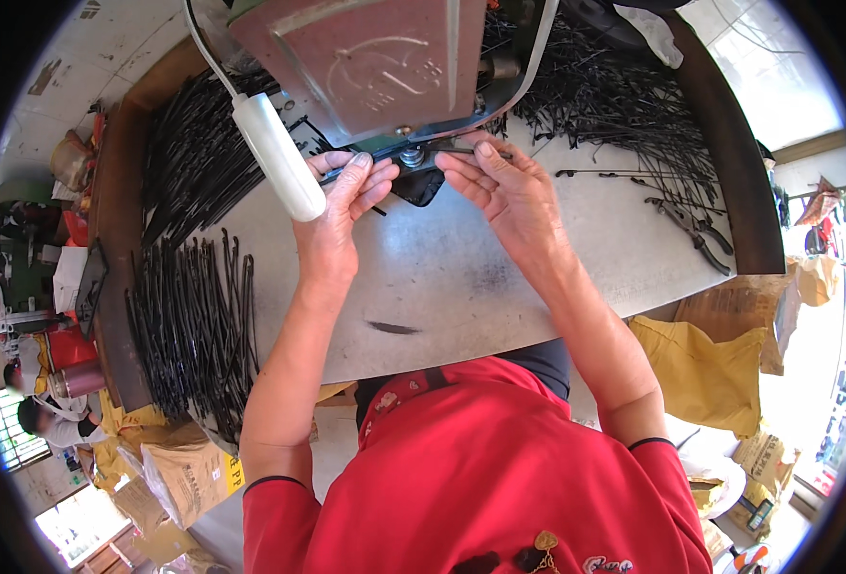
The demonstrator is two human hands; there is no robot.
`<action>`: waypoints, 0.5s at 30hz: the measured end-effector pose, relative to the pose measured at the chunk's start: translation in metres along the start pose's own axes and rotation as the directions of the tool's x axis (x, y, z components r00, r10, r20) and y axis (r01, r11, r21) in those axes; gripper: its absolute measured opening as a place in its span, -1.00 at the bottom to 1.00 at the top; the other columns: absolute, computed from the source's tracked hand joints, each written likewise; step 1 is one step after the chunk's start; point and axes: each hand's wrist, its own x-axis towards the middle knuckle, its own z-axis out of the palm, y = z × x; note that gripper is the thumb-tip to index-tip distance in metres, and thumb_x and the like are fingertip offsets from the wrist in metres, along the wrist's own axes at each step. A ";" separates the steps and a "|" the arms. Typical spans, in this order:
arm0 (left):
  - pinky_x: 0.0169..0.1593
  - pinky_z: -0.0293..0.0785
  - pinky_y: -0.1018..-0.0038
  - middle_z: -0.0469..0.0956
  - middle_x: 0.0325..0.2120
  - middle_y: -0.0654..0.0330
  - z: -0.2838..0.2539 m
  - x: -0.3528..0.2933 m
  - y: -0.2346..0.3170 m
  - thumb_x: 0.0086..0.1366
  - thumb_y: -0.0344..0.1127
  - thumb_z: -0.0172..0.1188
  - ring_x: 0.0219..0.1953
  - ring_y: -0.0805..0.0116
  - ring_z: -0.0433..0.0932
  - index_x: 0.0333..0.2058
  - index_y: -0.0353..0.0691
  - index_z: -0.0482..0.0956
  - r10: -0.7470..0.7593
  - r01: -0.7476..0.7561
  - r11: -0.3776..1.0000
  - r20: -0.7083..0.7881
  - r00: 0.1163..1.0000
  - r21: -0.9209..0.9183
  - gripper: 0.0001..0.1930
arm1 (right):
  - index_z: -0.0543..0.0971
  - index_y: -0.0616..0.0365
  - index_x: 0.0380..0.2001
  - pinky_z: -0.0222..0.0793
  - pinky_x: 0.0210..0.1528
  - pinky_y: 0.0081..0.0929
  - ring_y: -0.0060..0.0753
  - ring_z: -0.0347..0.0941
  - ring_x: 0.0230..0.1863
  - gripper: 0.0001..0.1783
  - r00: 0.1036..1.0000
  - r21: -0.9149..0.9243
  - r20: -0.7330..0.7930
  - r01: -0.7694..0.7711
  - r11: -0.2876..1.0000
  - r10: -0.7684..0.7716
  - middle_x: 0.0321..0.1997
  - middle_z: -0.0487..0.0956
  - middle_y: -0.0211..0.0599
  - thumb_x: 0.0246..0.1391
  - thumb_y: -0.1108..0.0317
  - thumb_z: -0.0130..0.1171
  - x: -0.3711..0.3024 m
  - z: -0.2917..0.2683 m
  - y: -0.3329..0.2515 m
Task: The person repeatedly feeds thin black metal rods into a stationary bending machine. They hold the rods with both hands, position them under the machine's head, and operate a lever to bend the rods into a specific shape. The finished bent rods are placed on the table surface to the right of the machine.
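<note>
The left hand (pixel 335 206) and the right hand (pixel 509 191) are both lifted to the far middle of the grey, smooth-topped worktable (pixel 413 277), under the machine with a large pinkish-brown cover (pixel 366 72). Between them is a dark, slim, rod-like part (pixel 445 146), which lies crosswise beside a small, round, shiny metal piece (pixel 411 156) of the machine. I cannot tell if the part is one length or two.

The left thumb and forefinger are pressed together on the left side of the part; the other left fingers are bent close behind, with almost no gap. The right thumb and forefinger pinch the right side. The remaining right fingers are half curled, a little apart from each other, and their tips point to the left. I cannot tell whether these tips touch the part.

A white, smooth cylinder on a grey cable (pixel 279 158) hangs in front of the left wrist's outer side. Black, thin, long rods lie in a far left heap (pixel 198 158), a near left bundle (pixel 193 335) and a far right heap (pixel 624 110). Dark-handled pliers (pixel 699 234) lie at the right, near the raised brown border (pixel 744 191).
</note>
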 end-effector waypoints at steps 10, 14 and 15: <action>-0.20 0.64 0.50 0.58 -0.32 -0.09 0.003 0.004 -0.001 0.25 -0.47 0.17 -0.28 0.16 0.65 -0.24 -0.33 0.33 -0.024 0.025 0.999 -0.020 1.000 0.038 -0.81 | 0.38 0.45 -0.08 0.53 0.01 -0.41 -0.10 0.55 -0.05 -0.71 0.999 0.017 -0.026 -0.040 0.999 0.041 -0.14 0.54 0.12 0.25 0.40 -0.01 0.005 -0.003 -0.002; -0.21 0.63 0.50 0.58 -0.31 -0.12 0.003 0.009 0.005 0.24 -0.47 0.19 -0.29 0.17 0.66 -0.21 -0.35 0.33 0.000 -0.006 0.991 0.047 0.999 0.130 -0.77 | 0.39 0.44 -0.09 0.56 -0.03 -0.42 -0.09 0.55 -0.06 -0.71 0.994 -0.036 -0.005 -0.114 0.993 0.114 -0.15 0.54 0.15 0.24 0.39 0.01 0.004 0.002 -0.011; -0.22 0.63 0.51 0.58 -0.31 -0.13 0.005 0.011 0.005 0.22 -0.47 0.21 -0.28 0.16 0.66 -0.15 -0.39 0.29 0.009 -0.019 0.986 0.056 0.998 0.166 -0.70 | 0.40 0.42 -0.10 0.57 -0.05 -0.42 -0.08 0.55 -0.06 -0.71 0.986 -0.058 0.002 -0.165 0.985 0.165 -0.14 0.54 0.15 0.24 0.39 0.01 0.009 -0.001 -0.021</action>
